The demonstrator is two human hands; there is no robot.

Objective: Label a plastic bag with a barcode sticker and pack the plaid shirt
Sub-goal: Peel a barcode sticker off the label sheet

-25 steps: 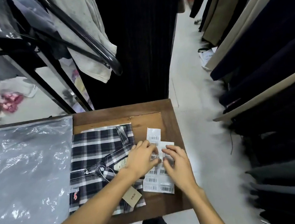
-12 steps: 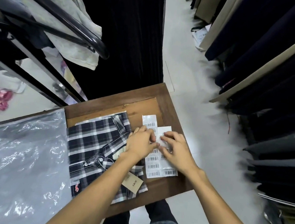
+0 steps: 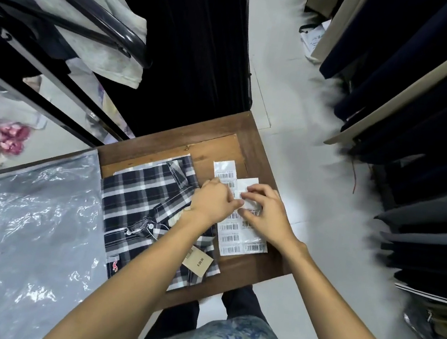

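A folded plaid shirt (image 3: 149,211), dark navy crossed with white and grey bands, lies at the centre of the frame on a small wooden table (image 3: 250,147); two white buttons show along its placket, a tan price tag (image 3: 197,262) rests on its lower right corner, and a small red emblem sits at its lower left edge. Just right of the shirt lie two strips of white barcode stickers (image 3: 236,238), each label printed with black bars. Both hands meet over the upper part of these strips: the left hand (image 3: 212,203) and the right hand (image 3: 266,214) have their fingers curled in narrow, fingertips pinching at one sticker. A crinkled, clear plastic bag (image 3: 20,229) fills the lower left of the frame, beside the shirt.
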